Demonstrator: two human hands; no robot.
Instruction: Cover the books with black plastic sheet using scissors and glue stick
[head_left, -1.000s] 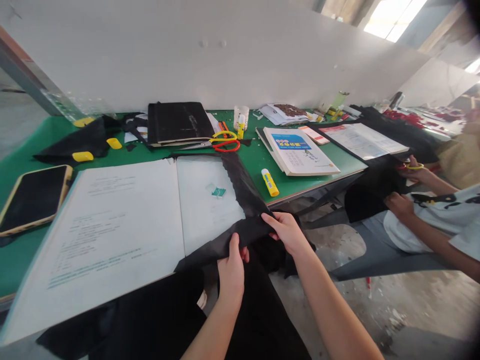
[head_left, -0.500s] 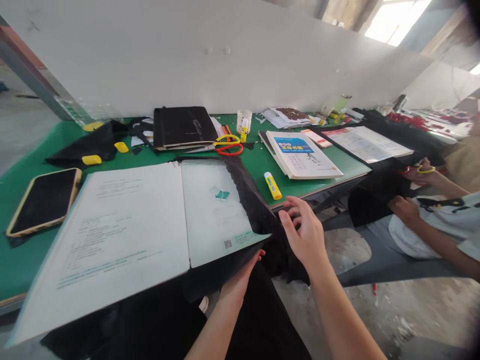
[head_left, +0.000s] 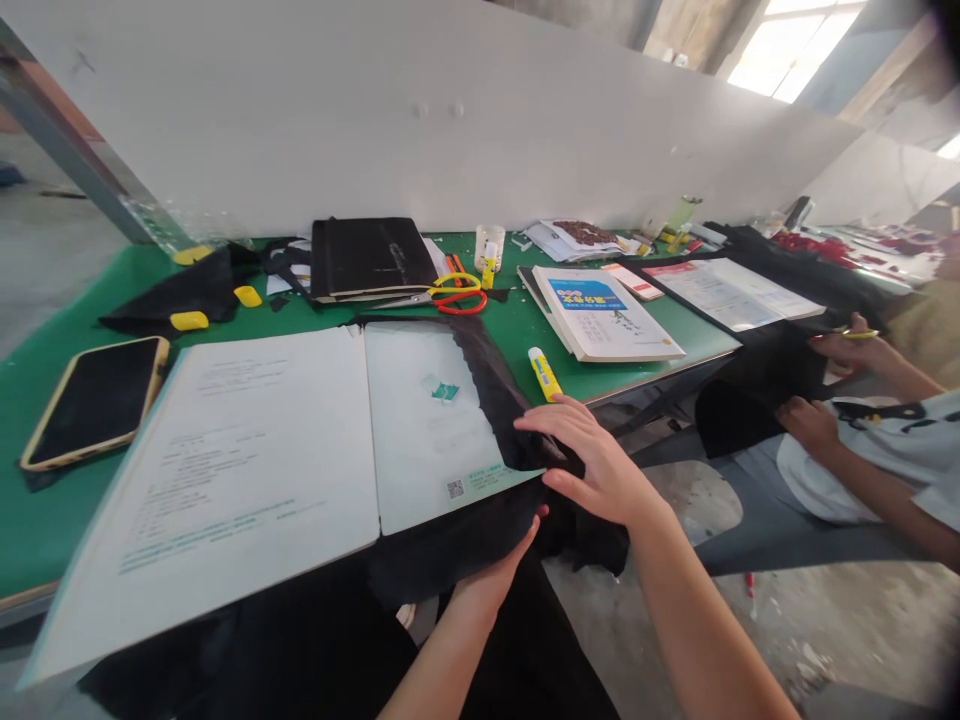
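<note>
An open book [head_left: 247,450] lies at the table's front edge, its lower part jutting out past it. Black cloth [head_left: 491,385] runs along the cover's right side, its ragged inner edge folded over the pale cover [head_left: 420,430]. More of this cloth hangs below the book. From underneath, my left hand [head_left: 491,590] holds the book's lower right corner through the cloth; most of its fingers are hidden. My right hand [head_left: 600,465] is over the cloth at the cover's right edge, fingers stretched and apart, fingertips at the fold. A yellow glue stick [head_left: 544,374] lies just beyond it.
Left of the book lies a phone [head_left: 97,400]. Behind are red-and-yellow scissors [head_left: 459,295], a black-covered book [head_left: 373,257], another glue stick [head_left: 489,264] and yellow caps [head_left: 189,320]. Stacked books [head_left: 611,315] stand right, near a co-worker's hands [head_left: 810,420].
My right hand has moved left and down onto the black cloth at the cover's edge, its fingers straightening. My left hand has shifted slightly right beneath the corner.
</note>
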